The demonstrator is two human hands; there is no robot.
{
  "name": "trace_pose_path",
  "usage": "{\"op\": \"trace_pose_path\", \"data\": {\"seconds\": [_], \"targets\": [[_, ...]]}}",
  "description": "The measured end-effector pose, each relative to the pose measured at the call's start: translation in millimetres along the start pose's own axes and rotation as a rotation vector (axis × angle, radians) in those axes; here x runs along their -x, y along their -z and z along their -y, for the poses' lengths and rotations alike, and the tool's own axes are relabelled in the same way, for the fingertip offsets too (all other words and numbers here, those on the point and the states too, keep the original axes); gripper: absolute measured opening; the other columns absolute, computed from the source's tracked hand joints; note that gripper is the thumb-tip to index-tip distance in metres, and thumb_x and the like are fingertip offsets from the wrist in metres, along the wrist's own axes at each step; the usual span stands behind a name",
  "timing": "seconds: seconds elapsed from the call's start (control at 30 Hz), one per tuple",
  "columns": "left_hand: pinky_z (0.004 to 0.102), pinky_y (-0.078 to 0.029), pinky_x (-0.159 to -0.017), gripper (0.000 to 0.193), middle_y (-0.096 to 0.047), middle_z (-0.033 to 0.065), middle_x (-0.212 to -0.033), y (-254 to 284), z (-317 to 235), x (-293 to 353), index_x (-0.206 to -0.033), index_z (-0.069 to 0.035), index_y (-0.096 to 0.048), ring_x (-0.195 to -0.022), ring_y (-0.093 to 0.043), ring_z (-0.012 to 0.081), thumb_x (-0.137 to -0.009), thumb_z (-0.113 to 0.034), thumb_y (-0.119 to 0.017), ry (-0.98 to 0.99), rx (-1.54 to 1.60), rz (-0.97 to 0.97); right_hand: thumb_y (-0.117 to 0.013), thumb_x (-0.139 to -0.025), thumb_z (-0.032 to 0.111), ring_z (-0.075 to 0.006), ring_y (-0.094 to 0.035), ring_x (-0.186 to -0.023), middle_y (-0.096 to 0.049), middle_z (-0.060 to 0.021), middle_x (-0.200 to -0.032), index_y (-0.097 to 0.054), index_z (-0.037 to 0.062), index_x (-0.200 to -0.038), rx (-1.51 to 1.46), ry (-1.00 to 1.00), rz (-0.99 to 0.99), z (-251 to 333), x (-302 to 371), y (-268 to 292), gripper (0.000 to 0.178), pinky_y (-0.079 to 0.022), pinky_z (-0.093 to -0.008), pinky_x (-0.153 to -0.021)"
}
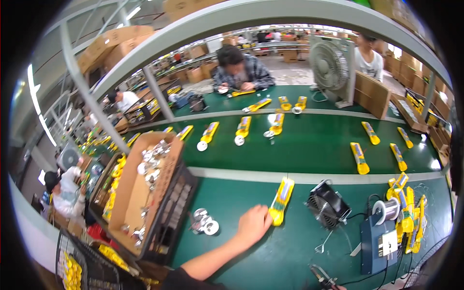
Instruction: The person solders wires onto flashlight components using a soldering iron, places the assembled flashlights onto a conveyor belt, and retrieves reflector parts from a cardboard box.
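Note:
My left hand (253, 224) reaches in from the lower edge, its fingers closed on the wide lower end of a yellow flashlight housing (282, 200). The housing lies on the green bench (241, 261), its narrow end pointing away from me; pale and green parts show inside. Of my right hand (340, 288) only a sliver shows at the lower edge. Beside it is a slim tool with a dark handle, seemingly a soldering iron (323, 277); whether I grip it is cut off from view. Left of my left hand sit several shiny reflector cups (205, 222).
A carton (123, 200) of reflectors stands in a black crate at left. At right are a small black fan (328, 205), a blue soldering station (374, 249), a solder spool (386, 211) and piled yellow housings (410, 217). Beyond, a green conveyor (309, 145) carries housings; a person (241, 72) works across it.

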State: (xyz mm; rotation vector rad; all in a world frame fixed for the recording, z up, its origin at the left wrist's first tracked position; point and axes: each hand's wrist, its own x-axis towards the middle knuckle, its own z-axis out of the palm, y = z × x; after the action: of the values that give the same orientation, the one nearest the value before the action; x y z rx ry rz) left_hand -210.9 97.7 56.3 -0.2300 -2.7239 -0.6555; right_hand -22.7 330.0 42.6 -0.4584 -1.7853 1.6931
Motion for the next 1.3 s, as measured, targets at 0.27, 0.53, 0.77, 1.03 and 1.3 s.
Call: {"op": "trace_pose_path", "data": {"seconds": [0.27,0.53,0.77,1.03,1.3], "targets": [[0.0336,-0.045,-0.052,0.014,-0.055,0.0083,-0.066,100,16,176,-0.075,-0.006,-0.056,-0.057,-0.055,0.0225,-0.078,-0.019,-0.057,0.194,0.174,0.189,-0.055,-0.076,0.012,-0.0148,-0.042,-0.048,-0.046,-0.0070,-0.058,-0.046,-0.0020,-0.075,-0.028,0.216,-0.081,-39,2,6,0.017,-0.035,-0.0276,-0.043],[0.0259,-0.042,-0.055,0.025,-0.053,0.0064,-0.072,131,117,129,-0.099,-0.006,-0.060,-0.059,-0.051,0.0160,-0.075,-0.008,-0.062,0.317,0.256,-0.297,-0.054,-0.077,0.010,-0.0140,-0.041,-0.046,-0.046,-0.0055,-0.057,-0.044,0.0002,-0.068,-0.124,0.127,-0.104,-42,11,5,0.017,-0.033,-0.0264,-0.042],[0.0263,-0.045,-0.062,0.013,-0.060,0.0094,-0.080,121,141,97,-0.088,-0.002,-0.065,-0.068,-0.058,0.0183,-0.076,-0.009,-0.062,0.146,0.278,-0.244,-0.054,-0.078,0.010,-0.0133,-0.042,-0.049,-0.046,-0.0050,-0.058,-0.042,0.0020,-0.065,-0.125,0.205,-0.170,-36,17,5,0.019,-0.033,-0.0275,-0.044],[0.0247,-0.047,-0.061,0.007,-0.063,0.0079,-0.078,153,119,107,-0.082,0.001,-0.061,-0.067,-0.060,0.0119,-0.076,-0.003,-0.062,0.274,0.734,-0.467,-0.056,-0.078,0.014,-0.0138,-0.043,-0.053,-0.048,-0.0049,-0.062,-0.046,0.0021,-0.072,-0.264,0.078,-0.211,-29,22,-1,0.016,-0.035,-0.0262,-0.049],[0.0344,-0.043,-0.086,0.024,-0.060,0.0063,-0.076,120,55,197,-0.095,-0.008,-0.066,-0.070,-0.058,0.0177,-0.073,0.000,-0.062,0.188,0.649,0.038,-0.051,-0.083,0.021,-0.0083,-0.035,-0.043,-0.039,-0.0020,-0.052,-0.041,0.0018,-0.089,-0.428,0.214,0.042,-2,37,-10,0.022,-0.027,-0.0186,-0.043]]}}
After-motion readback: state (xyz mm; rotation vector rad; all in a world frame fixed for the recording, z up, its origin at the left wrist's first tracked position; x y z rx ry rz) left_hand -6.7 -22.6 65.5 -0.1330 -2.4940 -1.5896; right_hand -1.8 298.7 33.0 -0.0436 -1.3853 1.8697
